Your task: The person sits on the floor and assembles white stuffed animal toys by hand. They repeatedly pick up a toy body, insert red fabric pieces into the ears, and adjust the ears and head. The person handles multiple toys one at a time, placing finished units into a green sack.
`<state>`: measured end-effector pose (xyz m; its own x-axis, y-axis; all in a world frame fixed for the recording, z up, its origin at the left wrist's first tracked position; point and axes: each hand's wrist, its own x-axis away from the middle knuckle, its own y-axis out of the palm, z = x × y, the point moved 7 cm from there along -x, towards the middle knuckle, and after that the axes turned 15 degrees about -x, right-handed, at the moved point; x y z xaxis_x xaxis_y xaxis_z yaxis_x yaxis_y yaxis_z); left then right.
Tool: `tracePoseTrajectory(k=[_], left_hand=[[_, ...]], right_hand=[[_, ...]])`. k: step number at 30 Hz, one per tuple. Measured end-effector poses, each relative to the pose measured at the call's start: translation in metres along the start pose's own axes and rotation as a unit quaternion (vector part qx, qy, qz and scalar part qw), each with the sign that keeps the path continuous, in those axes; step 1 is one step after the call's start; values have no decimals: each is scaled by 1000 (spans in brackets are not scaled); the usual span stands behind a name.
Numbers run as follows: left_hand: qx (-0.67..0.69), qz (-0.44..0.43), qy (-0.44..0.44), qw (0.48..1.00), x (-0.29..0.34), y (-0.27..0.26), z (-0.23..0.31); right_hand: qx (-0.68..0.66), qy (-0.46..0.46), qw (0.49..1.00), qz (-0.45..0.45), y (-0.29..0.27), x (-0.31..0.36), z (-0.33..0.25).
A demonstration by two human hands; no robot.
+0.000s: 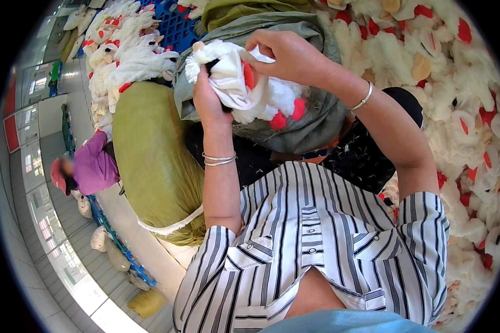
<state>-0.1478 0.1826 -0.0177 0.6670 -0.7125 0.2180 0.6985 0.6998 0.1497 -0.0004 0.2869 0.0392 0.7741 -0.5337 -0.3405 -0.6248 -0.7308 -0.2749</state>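
A limp white plush toy skin (pixel 228 86) with red, black and beige patches is held up in front of me, its pale inner side partly showing. My left hand (pixel 208 102) is wrapped round its left edge, the thumb near a black patch. At the toy's upper right, my right hand (pixel 291 55) pinches the fabric edge beside a red piece, fingers closed. Just below and behind the toy lies a grey-green woven sack (pixel 311 125) across my lap. What the fingertips grip exactly is partly hidden.
A bulging olive sack (pixel 153 161) stands at my left. White plush skins (pixel 466 111) with red parts pile up on the right, with more (pixel 130 55) at the upper left near a blue plastic crate (pixel 175 25). Farther left, a person in purple (pixel 94 164) is bent over.
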Motion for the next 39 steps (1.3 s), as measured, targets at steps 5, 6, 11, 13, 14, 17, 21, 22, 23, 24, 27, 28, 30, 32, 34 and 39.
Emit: tracePoseTrajectory(k=[5,6,11,13,14,17,21,22,23,24,27,28,30,32,34,39], left_hand=[[17,22,-4,1000,-1,-2,2],[18,22,-2,1000,0,-2,2],[40,2,2,999,11,16,10],[41,-11,16,999,12,19,14],[41,-16,23,999,13,20,16],[20,-38,33,999,21,28,23],[-52,-50,68,995,9,26,7],[-133,-32,70,988,-8,8,-8],[-213,-8,72,974,-14,-3,-12],[-114,20,25,993,-15,-16,-24],[-205,-87,60,973,-5,1,-12],[-463,-104,78,877,-12,-10,-18],[-449,-193,105,866,18,27,1],[-458,-205,113,858,26,33,10],[-317,-151,69,934,23,19,26],[-56,-62,103,991,-8,0,81]], right_hand=[[83,-93,991,-45,8,2,-3],[81,-40,993,-73,12,4,1],[-99,98,986,-95,8,0,26],[-193,111,972,-78,9,0,31],[-212,146,960,-110,13,3,30],[-271,239,914,-187,24,14,25],[-238,159,944,-164,21,15,10],[-194,53,973,-117,-1,8,-5],[-202,66,969,-124,-14,1,-6],[-211,81,965,-130,-26,-3,-6],[-367,187,911,7,-48,-8,9],[-346,197,917,32,-53,-6,2],[-331,191,922,59,-61,-8,3],[-347,169,920,60,-60,-9,19],[-265,115,957,25,-50,-12,27],[-113,85,972,-186,7,8,46]])
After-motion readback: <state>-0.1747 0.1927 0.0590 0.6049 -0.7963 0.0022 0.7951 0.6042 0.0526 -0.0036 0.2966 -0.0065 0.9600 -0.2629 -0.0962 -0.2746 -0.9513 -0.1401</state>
